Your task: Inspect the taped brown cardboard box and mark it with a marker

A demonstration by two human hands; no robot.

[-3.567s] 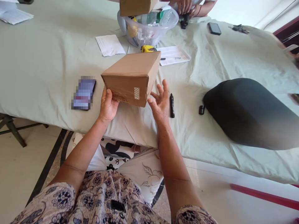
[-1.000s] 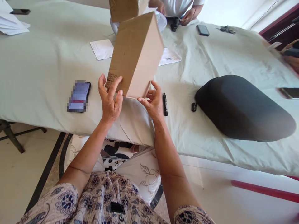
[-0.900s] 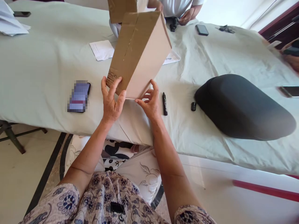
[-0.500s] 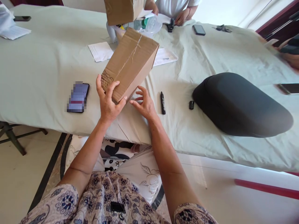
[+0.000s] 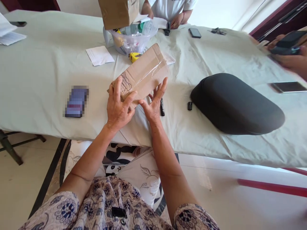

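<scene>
A brown cardboard box (image 5: 144, 75) is held tilted above the table's near side. Clear tape runs along its lengthwise seam, and dark scribbles mark its near left end. My left hand (image 5: 120, 107) grips that end, with fingers on the upper face and thumb low at the near edge. At the box's right side, my right hand (image 5: 154, 100) supports it with thumb and fingers spread along the lower edge; some fingertips are hidden. Just beyond the right hand lies a black marker (image 5: 162, 108), partly covered. Its black cap (image 5: 190, 106) stands apart, to the right.
A large dark padded seat (image 5: 237, 103) rests on the right. To the left lies a phone (image 5: 76, 101). Behind are a plastic basin (image 5: 134, 43) with bottles, a yellow tape measure (image 5: 134, 57), a paper (image 5: 99, 56) and another carton (image 5: 116, 14). Other people's hands (image 5: 176, 20) are across the table.
The held box has turned and tipped, its far end swinging down and to the right. My right hand has moved up along its side. The yellow tape measure has come into view behind.
</scene>
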